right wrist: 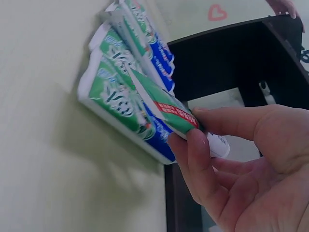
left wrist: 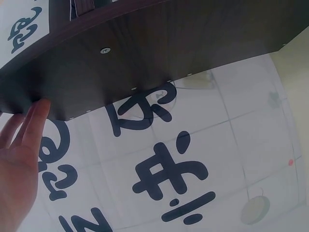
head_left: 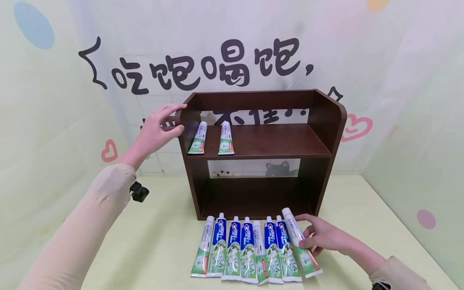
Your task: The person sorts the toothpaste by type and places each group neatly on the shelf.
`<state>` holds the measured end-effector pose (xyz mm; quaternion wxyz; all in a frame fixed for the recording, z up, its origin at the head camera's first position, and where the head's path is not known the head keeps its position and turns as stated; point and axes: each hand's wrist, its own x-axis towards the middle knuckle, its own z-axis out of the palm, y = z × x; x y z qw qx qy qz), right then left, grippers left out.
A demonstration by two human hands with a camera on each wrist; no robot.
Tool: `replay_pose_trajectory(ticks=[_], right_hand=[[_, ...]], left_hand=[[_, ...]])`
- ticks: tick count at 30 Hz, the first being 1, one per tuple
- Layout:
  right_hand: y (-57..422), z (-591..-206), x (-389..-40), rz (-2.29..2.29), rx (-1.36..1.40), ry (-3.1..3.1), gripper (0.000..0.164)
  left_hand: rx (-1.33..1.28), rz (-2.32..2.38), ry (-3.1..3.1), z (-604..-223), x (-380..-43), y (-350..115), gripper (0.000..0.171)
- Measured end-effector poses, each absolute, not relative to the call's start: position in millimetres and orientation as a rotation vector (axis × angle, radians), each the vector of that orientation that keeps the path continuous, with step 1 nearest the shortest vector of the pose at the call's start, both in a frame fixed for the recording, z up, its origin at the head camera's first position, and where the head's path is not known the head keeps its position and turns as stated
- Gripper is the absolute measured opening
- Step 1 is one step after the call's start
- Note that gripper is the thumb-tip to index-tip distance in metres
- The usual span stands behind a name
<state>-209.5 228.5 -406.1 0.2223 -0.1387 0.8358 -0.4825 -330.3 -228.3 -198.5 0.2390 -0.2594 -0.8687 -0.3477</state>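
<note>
In the head view my right hand (head_left: 324, 235) pinches a white-and-green toothpaste tube (head_left: 301, 243) between thumb and fingers, cap end upward. In the right wrist view the same tube (right wrist: 166, 108) is tilted above blue-and-green toothpaste tubes (right wrist: 116, 92). A row of several toothpaste tubes (head_left: 233, 249) lies on the table before the shelf, most blue and green, two white and green. My left hand (head_left: 157, 129) touches the upper left side panel of the brown shelf (head_left: 253, 96), its fingers extended. On the upper board, two white-and-green tubes (head_left: 226, 139) lean at the left.
The two-tier shelf stands on a pale yellow table (head_left: 159, 233) near the back wall. Its lower compartment (head_left: 253, 195) is just behind the row of tubes. Printed sheets with black lettering (head_left: 232, 62) cover the wall, and a pale green side wall (head_left: 413, 169) rises at the right.
</note>
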Motion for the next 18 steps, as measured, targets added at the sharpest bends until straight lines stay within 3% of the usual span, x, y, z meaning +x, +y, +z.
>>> replay_pose_trajectory(ticks=[18], right_hand=[[215.3, -348.1, -207.0, -1.399, -0.562, 2.362, 0.079]], left_hand=[[-0.703, -0.956, -2.378, -200.2, -330.9, -228.5, 0.053]])
